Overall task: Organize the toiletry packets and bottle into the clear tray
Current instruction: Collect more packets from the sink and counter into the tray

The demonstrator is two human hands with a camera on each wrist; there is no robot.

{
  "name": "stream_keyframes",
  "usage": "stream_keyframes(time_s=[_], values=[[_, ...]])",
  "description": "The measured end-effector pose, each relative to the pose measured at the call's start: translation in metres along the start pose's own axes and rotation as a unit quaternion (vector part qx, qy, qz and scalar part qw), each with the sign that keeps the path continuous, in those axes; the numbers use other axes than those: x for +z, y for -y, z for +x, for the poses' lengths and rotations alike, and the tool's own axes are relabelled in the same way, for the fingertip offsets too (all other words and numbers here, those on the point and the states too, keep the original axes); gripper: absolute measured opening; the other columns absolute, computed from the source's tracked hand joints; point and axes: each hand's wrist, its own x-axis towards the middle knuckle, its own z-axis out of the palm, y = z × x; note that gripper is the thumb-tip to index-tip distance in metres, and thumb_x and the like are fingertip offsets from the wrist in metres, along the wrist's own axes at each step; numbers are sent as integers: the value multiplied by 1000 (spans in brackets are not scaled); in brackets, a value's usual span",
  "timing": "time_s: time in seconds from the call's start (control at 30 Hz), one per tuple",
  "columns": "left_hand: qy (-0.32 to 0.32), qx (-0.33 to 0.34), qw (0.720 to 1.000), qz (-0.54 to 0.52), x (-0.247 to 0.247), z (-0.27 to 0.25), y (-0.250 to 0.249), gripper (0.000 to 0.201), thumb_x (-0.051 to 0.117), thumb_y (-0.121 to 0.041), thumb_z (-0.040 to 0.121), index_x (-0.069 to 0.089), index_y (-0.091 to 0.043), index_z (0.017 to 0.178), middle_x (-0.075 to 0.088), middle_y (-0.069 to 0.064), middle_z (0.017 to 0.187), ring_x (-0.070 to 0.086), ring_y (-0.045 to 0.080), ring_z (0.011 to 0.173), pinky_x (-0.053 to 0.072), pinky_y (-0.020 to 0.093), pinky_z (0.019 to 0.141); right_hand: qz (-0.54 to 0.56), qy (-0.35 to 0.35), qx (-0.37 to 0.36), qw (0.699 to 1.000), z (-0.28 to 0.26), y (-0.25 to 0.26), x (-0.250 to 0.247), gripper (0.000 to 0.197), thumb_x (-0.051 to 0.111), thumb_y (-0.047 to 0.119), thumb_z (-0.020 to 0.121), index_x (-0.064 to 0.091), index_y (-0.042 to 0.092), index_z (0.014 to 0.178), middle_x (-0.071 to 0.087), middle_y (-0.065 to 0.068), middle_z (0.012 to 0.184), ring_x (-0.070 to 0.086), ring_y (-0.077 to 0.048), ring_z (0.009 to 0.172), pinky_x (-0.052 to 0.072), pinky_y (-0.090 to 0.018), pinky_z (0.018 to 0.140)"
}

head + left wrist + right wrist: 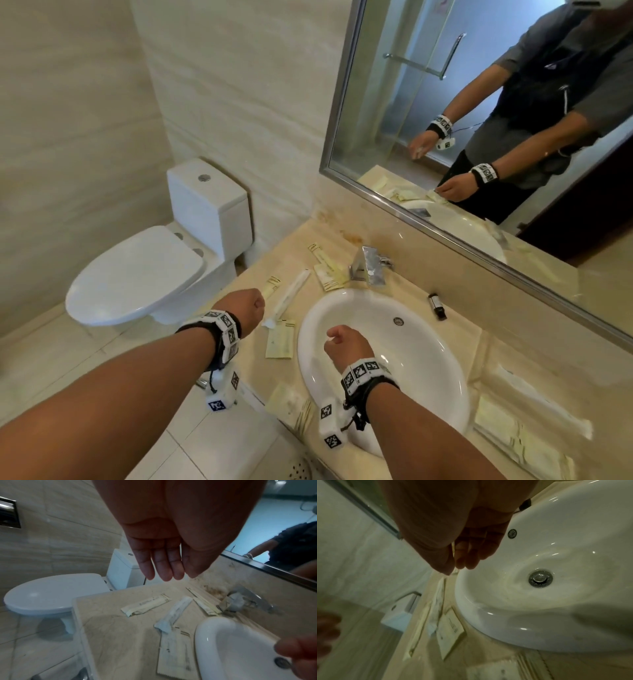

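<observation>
Counter L of sink (383, 346) cluttered w/ packets (280, 343); faucet (370, 269) blocked rear edge; bottle (437, 306) lay R of it. Basin interior was open.

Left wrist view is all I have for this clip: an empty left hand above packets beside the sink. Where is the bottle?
Observer: In the head view, the small dark bottle lies on the counter behind the sink, right of the faucet.
Reviewer: And the clear tray?
Observer: The clear tray sits right of the sink, apparently with pale packets in it.
Reviewer: Is the right hand doing anything?
Observer: The right hand is over the basin. The right wrist view shows its thumb and fingers seemingly pinching a thin packet.
</observation>
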Motion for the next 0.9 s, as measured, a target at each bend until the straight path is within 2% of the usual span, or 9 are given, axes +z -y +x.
stream_keyframes(time_s=[0.1, 0.2, 0.27, 0.4, 0.53, 0.7, 0.8, 0.9], values=[[43, 9, 998, 32, 12, 5, -10, 25, 51, -30, 94, 60, -25, 117, 63, 0, 117, 60, 22, 104, 49, 32, 89, -89, 75, -26, 993, 3, -2, 17, 39, 56, 26, 88, 67, 31, 124, 65, 9, 125, 61, -14, 114, 47, -26, 100], [86, 42, 992, 80, 31, 4, -16, 37, 53, -35, 95, 53, -27, 131, 54, 1, 133, 56, 23, 117, 47, 35, 96, -172, 135, -67, 974, 6, -3, 37, 40, 54, 35, 88, 66, 33, 125, 62, 7, 130, 60, -16, 117, 48, -31, 101], [108, 64, 984, 123, 45, 2, -18, 45, 55, -36, 94, 47, -26, 137, 46, 3, 139, 52, 26, 121, 46, 39, 98, -227, 165, -91, 956, 6, 1, 51, 33, 51, 37, 92, 67, 30, 120, 62, 3, 125, 62, -20, 113, 51, -35, 97], [134, 107, 968, 184, 70, 3, -18, 53, 56, -32, 93, 40, -25, 142, 38, 7, 143, 46, 30, 124, 47, 44, 99, -335, 214, -123, 909, 2, 4, 75, 36, 49, 36, 95, 59, 18, 125, 56, -8, 123, 60, -28, 115, 52, -42, 96], [142, 127, 961, 199, 91, 7, -17, 52, 55, -24, 91, 40, -24, 140, 40, 6, 140, 46, 30, 121, 49, 45, 95, -355, 183, -117, 909, -6, -4, 99, 45, 58, 39, 89, 53, 17, 128, 52, -10, 122, 63, -33, 109, 50, -41, 88], [133, 132, 958, 217, 116, 13, -19, 64, 57, -18, 88, 30, -24, 146, 35, 7, 144, 45, 32, 122, 49, 44, 91, -339, 117, -127, 925, -14, -17, 120, 32, 57, 25, 94, 52, 12, 123, 55, -14, 123, 62, -35, 107, 48, -41, 85], [140, 123, 956, 228, 128, 15, -20, 74, 59, -16, 87, 22, -23, 150, 29, 12, 150, 45, 35, 124, 48, 46, 95, -338, 117, -120, 926, -15, -19, 120, 32, 58, 22, 93, 55, 11, 123, 55, -14, 123, 63, -36, 107, 48, -40, 87], [139, 108, 955, 237, 136, 17, -23, 80, 61, -13, 85, 17, -21, 152, 29, 16, 149, 45, 36, 123, 47, 46, 95, -327, 124, -125, 928, -15, -22, 115, 34, 59, 20, 91, 58, 10, 124, 55, -14, 123, 65, -37, 106, 50, -41, 88]])
